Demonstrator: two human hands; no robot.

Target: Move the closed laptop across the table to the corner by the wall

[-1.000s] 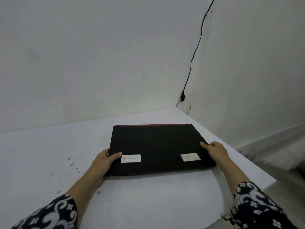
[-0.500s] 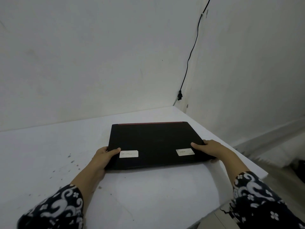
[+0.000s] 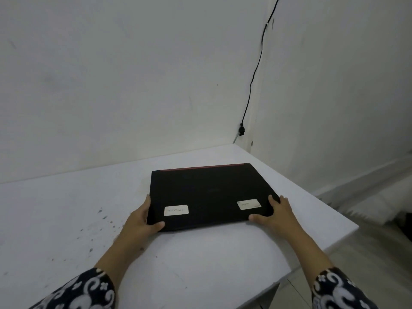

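A closed black laptop (image 3: 209, 192) with a red strip along its far edge and two white stickers on the lid lies flat on the white table (image 3: 66, 208), right of the middle. My left hand (image 3: 139, 220) clasps its near left corner, thumb on the front edge. At the near right corner my right hand (image 3: 275, 214) grips with fingers on the lid. The table's corner by the wall (image 3: 234, 146) lies beyond the laptop to the far right.
White walls meet behind the table. A black cable (image 3: 254, 76) runs down the wall seam to a plug (image 3: 241, 129) just above the far corner. Dark specks (image 3: 100, 219) mark the table at left. The table's right edge (image 3: 323, 192) drops to the floor.
Both hands have shifted their hold from the laptop's sides to its near corners. The laptop lies slightly more turned, its right side angled toward the corner.
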